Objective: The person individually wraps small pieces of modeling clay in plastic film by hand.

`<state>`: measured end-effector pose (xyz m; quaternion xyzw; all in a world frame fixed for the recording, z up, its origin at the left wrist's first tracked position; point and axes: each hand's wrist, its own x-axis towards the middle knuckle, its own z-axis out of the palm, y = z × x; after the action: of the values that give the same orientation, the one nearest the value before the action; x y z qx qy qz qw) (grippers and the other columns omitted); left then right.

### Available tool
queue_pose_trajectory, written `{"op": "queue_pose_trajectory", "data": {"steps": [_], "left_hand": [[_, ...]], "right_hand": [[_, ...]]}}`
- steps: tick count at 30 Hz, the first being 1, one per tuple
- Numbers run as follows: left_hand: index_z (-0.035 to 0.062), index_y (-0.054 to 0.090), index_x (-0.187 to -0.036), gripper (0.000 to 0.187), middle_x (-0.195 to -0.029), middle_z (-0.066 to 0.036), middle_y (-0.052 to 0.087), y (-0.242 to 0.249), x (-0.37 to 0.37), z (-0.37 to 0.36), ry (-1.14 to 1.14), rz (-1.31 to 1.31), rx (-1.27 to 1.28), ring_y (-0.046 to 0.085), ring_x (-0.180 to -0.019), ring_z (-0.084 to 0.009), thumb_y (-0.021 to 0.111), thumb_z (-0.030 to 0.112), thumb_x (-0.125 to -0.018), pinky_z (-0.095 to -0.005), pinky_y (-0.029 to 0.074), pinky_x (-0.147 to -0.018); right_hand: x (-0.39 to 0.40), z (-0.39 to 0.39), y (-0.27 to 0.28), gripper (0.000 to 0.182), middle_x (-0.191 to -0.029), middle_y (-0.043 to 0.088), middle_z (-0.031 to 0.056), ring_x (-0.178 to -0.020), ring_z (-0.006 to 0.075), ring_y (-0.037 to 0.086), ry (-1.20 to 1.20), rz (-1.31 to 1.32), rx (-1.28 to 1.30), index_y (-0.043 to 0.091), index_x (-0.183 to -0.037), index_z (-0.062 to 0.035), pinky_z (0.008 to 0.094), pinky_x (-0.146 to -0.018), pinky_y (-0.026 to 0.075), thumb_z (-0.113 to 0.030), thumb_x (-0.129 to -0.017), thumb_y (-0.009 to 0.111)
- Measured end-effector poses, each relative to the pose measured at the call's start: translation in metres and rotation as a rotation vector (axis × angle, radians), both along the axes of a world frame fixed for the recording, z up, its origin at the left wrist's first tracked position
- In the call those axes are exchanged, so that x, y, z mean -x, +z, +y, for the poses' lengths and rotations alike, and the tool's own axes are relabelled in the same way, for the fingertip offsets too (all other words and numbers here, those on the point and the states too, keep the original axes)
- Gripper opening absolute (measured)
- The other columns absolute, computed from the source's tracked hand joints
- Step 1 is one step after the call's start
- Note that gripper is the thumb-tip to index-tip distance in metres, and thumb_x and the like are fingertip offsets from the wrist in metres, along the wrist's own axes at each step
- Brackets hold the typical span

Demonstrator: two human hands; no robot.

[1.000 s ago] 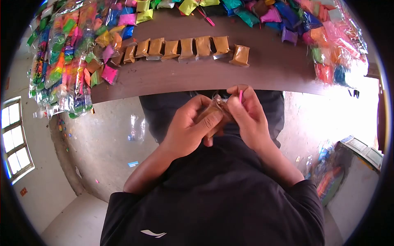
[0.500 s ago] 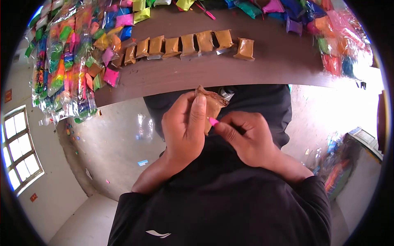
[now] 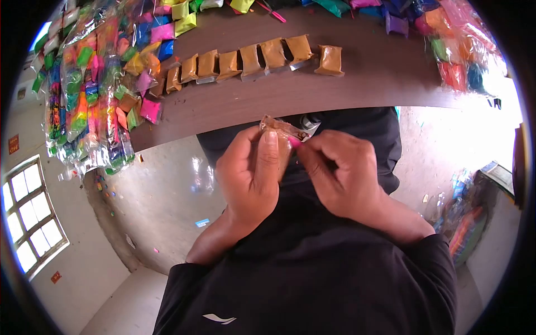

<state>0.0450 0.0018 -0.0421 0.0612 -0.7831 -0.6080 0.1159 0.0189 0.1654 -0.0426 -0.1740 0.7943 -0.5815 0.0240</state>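
Note:
My left hand is closed round a brown clay packet in clear wrap, its thumb laid along the front. The packet stands upright over my lap, its crinkled top end showing above the thumb. In my right hand a small pink pointed piece is pinched between thumb and bent fingers. Its tip is at the upper right side of the packet, close to the wrapper's top edge. Most of the pink piece is hidden by my fingers.
Brown packets stand in a row on the dark table. Heaps of colourful packets in clear bags lie at the left, more bags at the right. A pink stick lies at the back. The table's front edge crosses before my knees.
My right hand has moved up with the pink piece, from the packet's lower side to near its top. The wrapper's top looks more spread out. The view has tilted slightly.

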Motion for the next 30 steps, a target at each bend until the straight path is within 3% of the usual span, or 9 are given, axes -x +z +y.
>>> {"op": "queue_pose_trajectory", "data": {"steps": [9,13,15,19,22,24,27,28,30], "left_hand": [[-0.007,0.069,-0.106,0.021,-0.085,0.0,0.068,0.008,0.001,-0.001,-0.03,-0.033,-0.014,0.053,-0.074,-0.003,0.058,0.011,-0.108,-0.0204,0.043,-0.063],[-0.0067,0.069,-0.105,0.022,-0.086,0.0,0.068,0.004,0.003,-0.002,-0.025,0.015,0.04,0.053,-0.076,-0.0032,0.057,0.012,-0.108,-0.0202,0.044,-0.065],[-0.0065,0.069,-0.104,0.024,-0.087,-0.001,0.069,0.003,0.003,0.0,0.016,0.015,0.007,0.054,-0.079,-0.0041,0.055,0.013,-0.109,-0.0207,0.045,-0.069],[-0.0065,0.068,-0.105,0.026,-0.09,-0.003,0.07,0.0,0.003,-0.002,-0.022,-0.013,-0.016,0.057,-0.082,-0.0056,0.054,0.014,-0.109,-0.0222,0.047,-0.072],[-0.0061,0.068,-0.111,0.023,-0.093,-0.004,0.071,0.0,0.003,-0.002,-0.01,-0.038,-0.14,0.061,-0.082,-0.0082,0.056,0.014,-0.108,-0.0241,0.05,-0.074],[-0.0035,0.066,-0.116,0.021,-0.102,-0.004,0.07,0.004,0.006,-0.002,-0.075,-0.268,-0.541,0.062,-0.087,-0.007,0.061,0.014,-0.106,-0.0228,0.051,-0.073],[-0.0012,0.067,-0.116,0.021,-0.1,-0.003,0.069,0.01,0.002,-0.002,-0.169,-0.491,-0.789,0.062,-0.086,-0.0065,0.066,0.016,-0.104,-0.0221,0.051,-0.072],[-0.0012,0.067,-0.116,0.021,-0.1,-0.003,0.069,0.01,0.001,-0.002,-0.166,-0.489,-0.791,0.062,-0.086,-0.0065,0.066,0.016,-0.104,-0.0221,0.051,-0.072],[-0.0013,0.066,-0.113,0.02,-0.096,-0.002,0.068,0.009,-0.001,-0.003,-0.157,-0.44,-0.627,0.062,-0.083,-0.0059,0.07,0.015,-0.101,-0.0221,0.05,-0.069]], "right_hand": [[-0.001,-0.003,0.0,0.01,-0.073,0.062,0.0157,-0.064,0.0376,0.063,0.002,0.036,-0.008,0.065,-0.082,-0.0007,0.0446,-0.056,0.048,-0.002,-0.086,0.074],[-0.005,-0.003,-0.004,0.009,-0.072,0.061,0.0155,-0.063,0.0356,0.062,0.181,0.081,0.091,0.066,-0.084,0.0005,0.0436,-0.056,0.048,-0.002,-0.087,0.074],[0.001,0.001,-0.002,0.007,-0.071,0.06,0.015,-0.06,0.0336,0.06,-0.022,0.038,0.097,0.066,-0.087,0.0004,0.0425,-0.056,0.048,0.001,-0.086,0.073],[-0.004,-0.007,0.002,0.024,-0.082,0.066,0.0135,-0.068,0.0307,0.065,-0.055,0.065,0.15,0.071,-0.106,0.0001,0.0365,-0.061,0.052,-0.001,-0.083,0.077],[-0.006,-0.01,-0.018,0.024,-0.084,0.068,0.0114,-0.072,0.0234,0.066,0.113,0.081,0.262,0.074,-0.104,-0.0006,0.0307,-0.063,0.052,0.001,-0.08,0.078],[-0.009,-0.004,-0.019,0.011,-0.085,0.071,0.0105,-0.068,0.0164,0.067,0.341,-0.092,0.466,0.076,-0.093,-0.0001,0.0261,-0.062,0.049,0.002,-0.082,0.076],[-0.006,0.006,-0.016,0.015,-0.082,0.071,0.0109,-0.066,0.0212,0.066,0.447,-0.197,0.475,0.072,-0.1,0.0002,0.0307,-0.063,0.051,0.0,-0.085,0.071],[-0.008,0.008,-0.021,0.013,-0.077,0.068,0.0097,-0.064,0.0153,0.062,0.399,-0.279,0.497,0.071,-0.101,0.0012,0.0294,-0.059,0.046,-0.001,-0.089,0.068],[-0.007,0.013,-0.017,0.01,-0.075,0.065,0.0097,-0.062,0.0142,0.06,0.345,-0.357,0.461,0.069,-0.1,0.0017,0.0294,-0.057,0.044,-0.001,-0.09,0.066]]}}
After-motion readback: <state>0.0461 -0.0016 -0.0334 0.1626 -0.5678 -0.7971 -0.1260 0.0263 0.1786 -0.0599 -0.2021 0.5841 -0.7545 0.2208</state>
